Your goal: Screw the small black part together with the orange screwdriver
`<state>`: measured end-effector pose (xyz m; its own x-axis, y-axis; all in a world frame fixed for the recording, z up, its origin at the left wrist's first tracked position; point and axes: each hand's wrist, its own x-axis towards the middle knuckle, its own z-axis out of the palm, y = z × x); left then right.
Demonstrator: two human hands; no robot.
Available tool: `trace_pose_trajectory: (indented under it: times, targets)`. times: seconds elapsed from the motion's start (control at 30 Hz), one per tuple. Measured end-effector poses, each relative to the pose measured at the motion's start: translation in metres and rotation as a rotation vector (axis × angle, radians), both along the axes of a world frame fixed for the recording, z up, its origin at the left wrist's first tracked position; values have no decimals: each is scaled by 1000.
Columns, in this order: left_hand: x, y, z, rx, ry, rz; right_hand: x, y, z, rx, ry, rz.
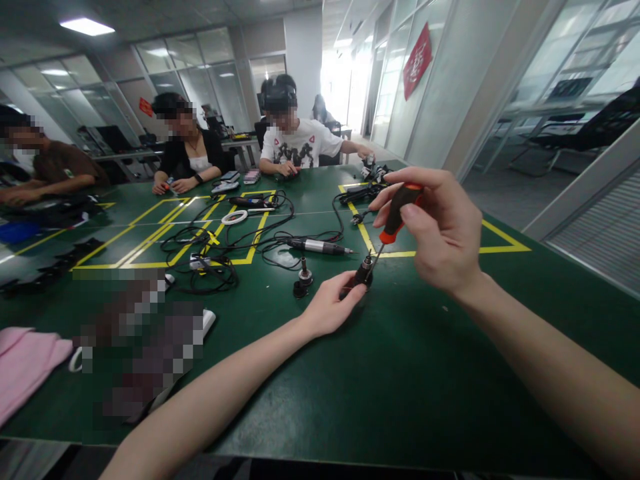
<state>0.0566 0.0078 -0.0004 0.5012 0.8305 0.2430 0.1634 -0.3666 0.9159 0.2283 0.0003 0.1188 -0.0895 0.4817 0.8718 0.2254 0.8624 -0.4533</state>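
My right hand [440, 227] grips a screwdriver [397, 213] by its black and orange handle, with the shaft slanting down to the left. Low over the green table, my left hand [334, 303] is closed round a small dark cylindrical part [367, 270] with a metal top. The screwdriver's tip meets or passes close by this part; exactly where it sits I cannot tell. Left of my left hand stands a small metal and black fitting [305, 272], with a black ring-shaped piece [300, 289] beside it.
An electric screwdriver [320, 247] with a silver body lies beyond my hands, its black cable [287, 207] looping across the table [300, 413]. A white ring [235, 217] and a pink cloth [30, 367] lie to the left. Several people [295, 137] sit along the far side.
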Motion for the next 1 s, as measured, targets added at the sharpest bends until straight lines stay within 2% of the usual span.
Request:
trace_pose_trajectory:
  times: [0.27,0.5,0.8,1.0]
  targets:
    - [1,0,0,17,-2,1,2,5,-2,76,-59,-136]
    - [1,0,-1,14,15,5,0,4,-5,-20,-47,-13]
    - [0,-1,1,13,3,5,3,5,-2,91,-75,-161]
    - [0,0,1,13,-1,-3,2,3,-4,23,-60,-113]
